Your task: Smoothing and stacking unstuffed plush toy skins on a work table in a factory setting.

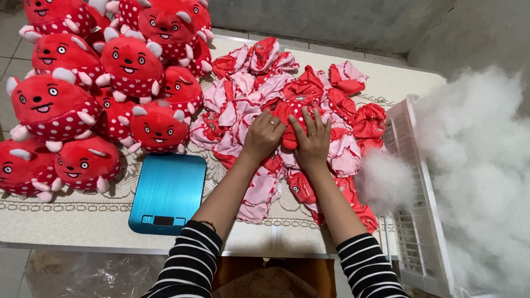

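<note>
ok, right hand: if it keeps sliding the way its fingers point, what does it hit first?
The right hand lies flat on a red unstuffed toy skin, fingers pointing away across the table. Straight on, it likely meets more of the pile of unstuffed skins, though depth is hard to judge.

A small home toy-stuffing workshop: finished red plush toys (pixel 92 84), unstuffed skins (pixel 257 96), loose stuffing (pixel 483 176) (heaped high), a scale (pixel 168 193).

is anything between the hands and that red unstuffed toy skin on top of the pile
Nothing visible. The left hand and right hand both rest directly on the flat red fabric toy skin, which lies on top of the pile of red and pink unstuffed skins.
</note>
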